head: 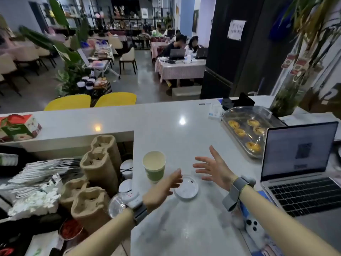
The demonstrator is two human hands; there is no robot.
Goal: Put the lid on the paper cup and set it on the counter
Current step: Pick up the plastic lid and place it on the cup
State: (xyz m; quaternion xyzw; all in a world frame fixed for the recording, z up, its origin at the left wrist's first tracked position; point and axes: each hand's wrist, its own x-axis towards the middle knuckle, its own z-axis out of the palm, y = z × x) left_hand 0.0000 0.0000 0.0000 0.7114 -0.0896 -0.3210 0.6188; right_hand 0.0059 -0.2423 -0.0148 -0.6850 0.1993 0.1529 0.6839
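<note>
A green paper cup stands upright and uncovered on the white counter. Just to its right, a clear plastic lid lies flat on the counter. My left hand hovers between cup and lid, fingers apart, its fingertips over the lid's left edge and holding nothing. My right hand is spread open above the counter, to the right of the lid and apart from it.
An open laptop sits on the right, a covered tray of egg tarts behind it. Stacked cardboard cup carriers, lids and napkins crowd the lower shelf on the left. A phone lies by my right forearm.
</note>
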